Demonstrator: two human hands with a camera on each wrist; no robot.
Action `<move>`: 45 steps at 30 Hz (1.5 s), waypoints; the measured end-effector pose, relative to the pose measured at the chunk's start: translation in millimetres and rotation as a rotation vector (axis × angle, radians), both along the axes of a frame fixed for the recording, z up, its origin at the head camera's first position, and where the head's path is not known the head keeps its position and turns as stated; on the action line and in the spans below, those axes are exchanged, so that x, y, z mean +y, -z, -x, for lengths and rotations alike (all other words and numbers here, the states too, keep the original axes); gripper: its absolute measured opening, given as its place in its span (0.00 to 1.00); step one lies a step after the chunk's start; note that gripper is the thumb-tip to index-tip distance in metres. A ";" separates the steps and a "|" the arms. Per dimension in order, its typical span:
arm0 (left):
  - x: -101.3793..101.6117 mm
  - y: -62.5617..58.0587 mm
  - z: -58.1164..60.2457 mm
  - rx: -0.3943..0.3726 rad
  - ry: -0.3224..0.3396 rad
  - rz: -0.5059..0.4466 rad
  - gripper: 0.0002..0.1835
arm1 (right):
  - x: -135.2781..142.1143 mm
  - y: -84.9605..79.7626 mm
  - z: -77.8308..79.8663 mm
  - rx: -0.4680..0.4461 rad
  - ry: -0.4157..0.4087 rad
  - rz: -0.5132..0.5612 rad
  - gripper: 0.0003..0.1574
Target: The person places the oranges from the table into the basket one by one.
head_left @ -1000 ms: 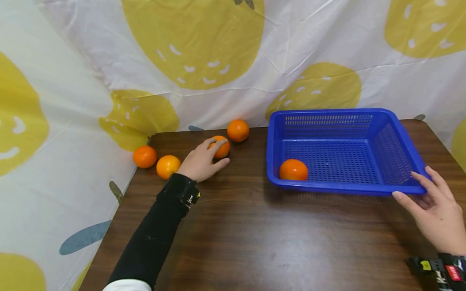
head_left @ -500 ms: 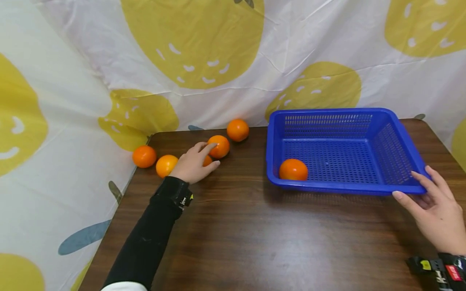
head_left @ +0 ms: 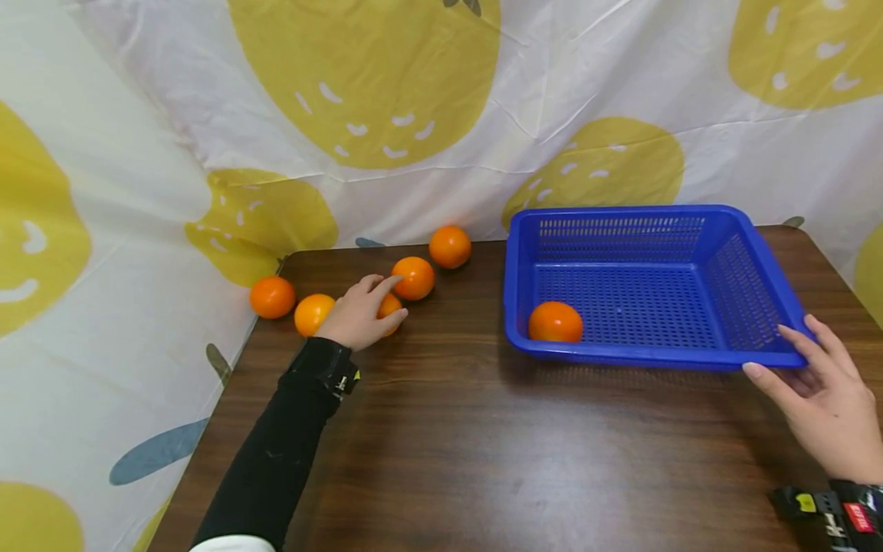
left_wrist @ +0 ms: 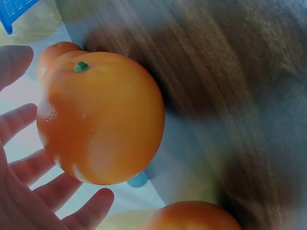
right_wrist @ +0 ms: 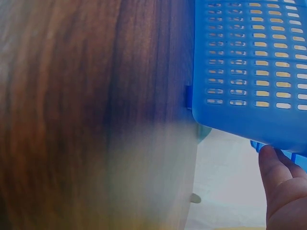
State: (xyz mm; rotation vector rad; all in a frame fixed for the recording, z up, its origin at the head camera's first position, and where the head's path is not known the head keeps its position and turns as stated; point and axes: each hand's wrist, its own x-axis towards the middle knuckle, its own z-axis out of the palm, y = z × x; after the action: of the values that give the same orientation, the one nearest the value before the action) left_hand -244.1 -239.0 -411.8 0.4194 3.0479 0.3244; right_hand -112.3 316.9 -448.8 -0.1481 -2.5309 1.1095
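Note:
My left hand (head_left: 355, 314) reaches around an orange (head_left: 390, 310), which it partly hides in the head view. In the left wrist view, that orange (left_wrist: 103, 117) shows a green stem end, and the spread fingers of the left hand (left_wrist: 29, 182) stand beside and behind it, with the thumb apart from it. At the right, my right hand (head_left: 831, 406) holds the near right corner of a blue plastic basket (head_left: 641, 354), thumb at the front and fingers at the side rim. One orange (head_left: 555, 322) lies in the basket's near left corner.
Behind the left hand are an orange (head_left: 414, 277) and a farther orange (head_left: 451, 247). To its left sit a lighter orange (head_left: 314, 314) and another orange (head_left: 272, 297) near the edge of the brown wooden table (head_left: 483, 445). A fruit-patterned cloth (head_left: 428, 199) hangs at the back and left.
My left hand has drawn back to the left, from the orange behind to the nearer orange. The right hand and basket have stayed in place.

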 end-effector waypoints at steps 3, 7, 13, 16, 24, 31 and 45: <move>-0.3 0.0 -0.2 0.000 0.002 -0.002 0.35 | 0.1 0.4 0.1 -0.001 -0.006 -0.002 0.42; 0.3 -0.4 -1.0 -0.003 -0.004 -0.005 0.35 | -0.1 0.6 -0.1 0.000 -0.013 -0.002 0.41; -0.4 2.4 -0.6 -0.005 -0.013 -0.004 0.35 | -0.7 0.2 -0.5 0.003 -0.011 -0.001 0.41; -2.0 5.7 0.1 -0.007 -0.014 -0.004 0.35 | -0.6 -0.1 -0.3 -0.002 -0.006 -0.007 0.41; -4.8 12.7 1.3 -0.028 -0.013 -0.037 0.34 | -0.2 -0.3 -0.3 -0.004 0.000 -0.016 0.42; -5.7 14.7 3.2 -0.018 -0.006 -0.042 0.33 | -0.1 -0.5 -0.6 0.000 0.003 -0.005 0.41; -4.5 9.3 0.6 -0.035 0.000 -0.048 0.32 | 0.5 0.3 -0.2 0.026 -0.010 0.007 0.41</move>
State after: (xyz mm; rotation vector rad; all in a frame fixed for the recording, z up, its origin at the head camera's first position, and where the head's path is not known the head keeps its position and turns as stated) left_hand -244.7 -243.5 -421.1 0.4121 3.0110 0.4016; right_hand -112.1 317.4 -449.1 -0.1218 -2.5084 1.1167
